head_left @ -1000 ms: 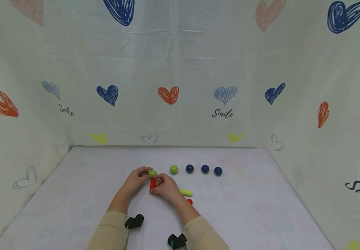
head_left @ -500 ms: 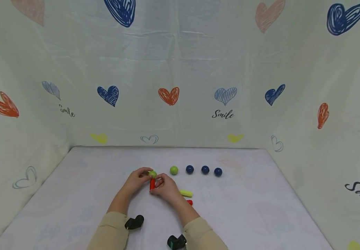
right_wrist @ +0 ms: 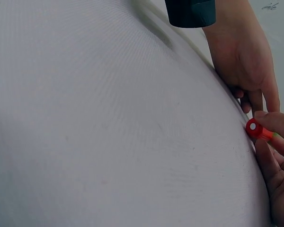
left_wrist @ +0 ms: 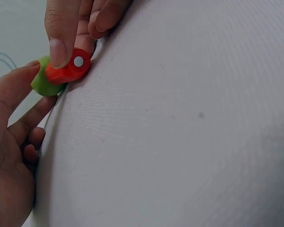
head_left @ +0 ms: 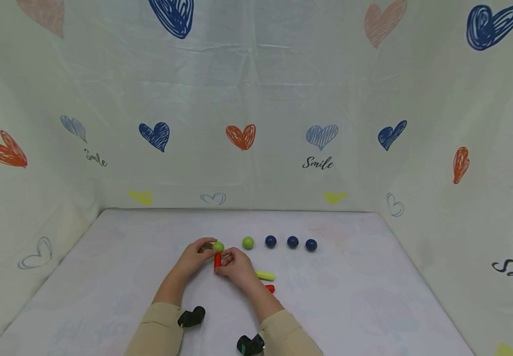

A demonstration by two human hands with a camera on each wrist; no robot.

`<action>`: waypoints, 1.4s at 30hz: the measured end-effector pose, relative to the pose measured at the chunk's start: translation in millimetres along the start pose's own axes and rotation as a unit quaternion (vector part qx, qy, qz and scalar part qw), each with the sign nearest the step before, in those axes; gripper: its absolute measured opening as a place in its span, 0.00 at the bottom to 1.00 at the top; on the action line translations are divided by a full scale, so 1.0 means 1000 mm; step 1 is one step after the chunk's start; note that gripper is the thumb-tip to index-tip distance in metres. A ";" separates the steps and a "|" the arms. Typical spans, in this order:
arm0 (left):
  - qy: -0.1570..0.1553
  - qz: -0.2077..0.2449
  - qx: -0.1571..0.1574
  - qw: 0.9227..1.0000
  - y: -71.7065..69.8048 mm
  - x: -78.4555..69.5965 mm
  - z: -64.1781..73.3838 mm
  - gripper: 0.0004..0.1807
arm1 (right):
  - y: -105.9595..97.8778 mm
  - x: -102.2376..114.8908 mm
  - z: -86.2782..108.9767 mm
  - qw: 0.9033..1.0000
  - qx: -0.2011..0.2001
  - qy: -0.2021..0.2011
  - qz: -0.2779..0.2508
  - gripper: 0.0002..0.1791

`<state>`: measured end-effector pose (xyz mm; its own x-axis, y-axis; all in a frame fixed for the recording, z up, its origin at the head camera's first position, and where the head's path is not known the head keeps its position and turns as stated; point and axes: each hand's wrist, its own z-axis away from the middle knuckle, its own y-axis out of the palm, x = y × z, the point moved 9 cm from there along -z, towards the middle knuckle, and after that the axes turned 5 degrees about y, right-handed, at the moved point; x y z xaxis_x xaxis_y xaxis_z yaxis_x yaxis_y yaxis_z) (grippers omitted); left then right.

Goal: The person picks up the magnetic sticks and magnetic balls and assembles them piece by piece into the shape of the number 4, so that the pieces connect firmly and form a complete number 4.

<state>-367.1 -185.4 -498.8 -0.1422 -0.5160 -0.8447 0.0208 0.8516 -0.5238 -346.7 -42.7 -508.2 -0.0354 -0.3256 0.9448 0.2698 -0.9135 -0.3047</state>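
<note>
My left hand pinches a green ball between thumb and fingers. With thumb and fingers, my right hand grips a short red rod whose far end meets the ball. In the left wrist view the red rod shows a pale round spot on its near end, and the green ball sits right behind it. That spotted end of the red rod also shows in the right wrist view, where the ball is mostly hidden by fingers.
Another green ball and three dark blue balls, the nearest one a blue ball, line up toward the right. Partly behind the right forearm lie a yellow-green rod and a second red piece. All rest on a white-covered table.
Both hands stay almost in place, still holding the ball and the rod. The red rod stands a little straighter below the green ball than a second ago.
</note>
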 end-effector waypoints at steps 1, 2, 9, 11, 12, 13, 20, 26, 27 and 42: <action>-0.001 0.002 0.000 1.000 0.000 0.000 0.000 0.19 | 0.000 0.000 0.000 1.000 -0.002 0.001 -0.001 0.18; -0.003 0.004 0.001 1.000 0.000 0.000 0.000 0.20 | -0.001 0.000 0.000 1.000 -0.005 0.002 -0.002 0.18; -0.009 0.012 0.004 1.000 0.001 0.000 0.002 0.22 | -0.001 0.001 0.001 1.000 -0.016 0.000 -0.003 0.17; -0.013 0.012 0.005 1.000 0.001 0.000 0.002 0.23 | -0.002 0.001 0.001 1.000 -0.018 0.000 -0.003 0.16; -0.012 0.011 0.006 1.000 0.001 -0.001 0.002 0.23 | -0.002 0.001 0.001 1.000 -0.020 0.002 -0.004 0.16; -0.010 0.009 0.008 1.000 0.001 -0.002 0.002 0.23 | -0.002 0.001 0.001 1.000 -0.021 0.002 -0.003 0.16; -0.002 0.011 0.014 1.000 0.001 -0.004 0.001 0.24 | -0.005 0.002 0.004 0.999 -0.017 0.014 -0.032 0.16; 0.003 0.007 0.009 1.000 0.002 0.002 0.000 0.24 | -0.012 0.008 0.009 0.999 -0.014 -0.003 -0.038 0.15; 0.003 0.005 0.010 1.000 0.002 0.003 0.000 0.24 | -0.014 0.009 0.010 0.999 -0.016 -0.005 -0.034 0.15; -0.001 -0.006 0.020 1.000 0.003 0.001 0.000 0.23 | -0.068 0.024 0.017 0.996 -0.083 -0.015 -0.007 0.16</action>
<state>-366.8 -183.3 -501.6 -0.1406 -0.5267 -0.8384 0.0596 0.8407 -0.5382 -350.0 16.2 -462.9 -0.0080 -0.3072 0.9516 0.1063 -0.9465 -0.3047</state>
